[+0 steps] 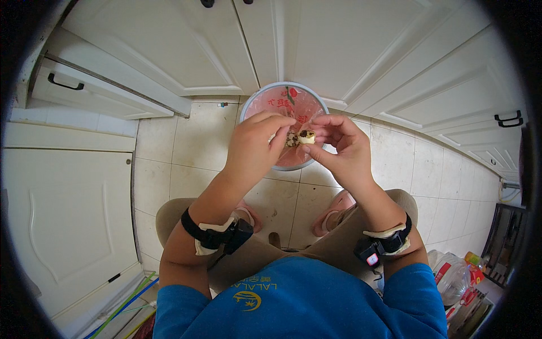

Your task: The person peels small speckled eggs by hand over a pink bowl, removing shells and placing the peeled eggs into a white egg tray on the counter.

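A small speckled quail egg (306,137), partly peeled with white showing below dark-spotted shell, is pinched between the thumb and fingers of my right hand (341,146). Just left of it, my left hand (258,140) has its thumb and forefinger close together; whether a bit of shell is between them cannot be made out. Both hands are over a round trash bin (284,83) lined with a thin pinkish plastic bag (271,104) that bears red print. Speckled shell pieces (291,140) show between the hands, apparently down in the bag.
White cabinet doors (169,46) stand right behind the bin, with more cabinets (67,203) at the left. My slippered feet (334,212) rest on the tiled floor (203,140). Plastic bottles (455,275) and a dark rack (506,245) are at lower right, long coloured sticks (123,305) at lower left.
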{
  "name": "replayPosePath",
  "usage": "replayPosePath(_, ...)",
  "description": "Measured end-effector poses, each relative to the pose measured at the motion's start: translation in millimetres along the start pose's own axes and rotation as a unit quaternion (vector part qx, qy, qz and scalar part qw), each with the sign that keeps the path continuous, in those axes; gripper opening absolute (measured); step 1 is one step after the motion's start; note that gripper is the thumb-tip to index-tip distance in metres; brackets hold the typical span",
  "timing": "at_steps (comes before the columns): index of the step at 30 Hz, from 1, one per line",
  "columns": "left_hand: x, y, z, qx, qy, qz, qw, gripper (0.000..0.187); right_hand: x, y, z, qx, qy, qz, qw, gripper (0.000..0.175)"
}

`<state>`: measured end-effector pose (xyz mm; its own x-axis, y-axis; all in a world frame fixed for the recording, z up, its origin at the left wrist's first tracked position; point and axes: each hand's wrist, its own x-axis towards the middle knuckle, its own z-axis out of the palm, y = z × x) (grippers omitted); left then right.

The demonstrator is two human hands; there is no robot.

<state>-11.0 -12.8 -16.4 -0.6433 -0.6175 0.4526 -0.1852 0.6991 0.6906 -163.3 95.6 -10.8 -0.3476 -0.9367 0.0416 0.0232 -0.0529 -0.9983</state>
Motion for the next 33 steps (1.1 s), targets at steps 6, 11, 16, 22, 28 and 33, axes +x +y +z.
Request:
replayPosePath(6,0,-2,-2,0.069,-0.038,0.026,0.997,0.021,1,4,1,-0.018,0.011,-0.031,0.999,0.040)
replayPosePath(11,0,0,-2,0.107,-0.039,-0.016,0.993,0.022,1,6,1,-0.047,0.015,-0.049,0.998,0.039)
replayPosePath(16,2,5,1,0.086,-0.020,0.030,0.996,0.018,2,8,1,-0.076,0.024,-0.070,0.994,0.036)
replayPosePath(22,0,11,1,-0.077,-0.054,-0.016,0.995,0.021,2,8,0,-0.080,0.025,-0.049,0.995,0.032)
replayPosePath(28,0,7,-1,-0.066,-0.062,0.009,0.996,0.018,2,7,-2,-0.062,-0.005,-0.035,0.997,0.031)
replayPosePath(33,1,4,-1,-0.014,-0.054,0.076,0.996,0.017,2,5,-4,-0.050,-0.011,-0.005,0.999,0.032)
